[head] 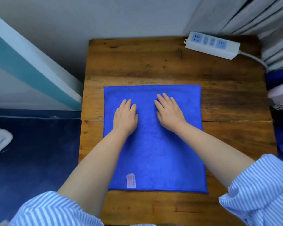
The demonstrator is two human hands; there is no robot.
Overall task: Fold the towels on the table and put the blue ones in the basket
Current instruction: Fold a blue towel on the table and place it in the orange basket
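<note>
Blue microfibre towel (154, 144) lies flat, mid wooden table (137, 62). Left hand (125, 117) & right hand (169, 111) press on its far half, fingers straight, holding nothing. Smooth outward, then match corners before creasing. White power strip (211, 44) at far corner. Basket not seen.

Left hand (125, 119) and right hand (169, 112) lie flat.

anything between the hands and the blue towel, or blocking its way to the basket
Nothing lies between them: the left hand and right hand rest flat on the blue towel. No basket is in view, so that path cannot be judged.
</note>
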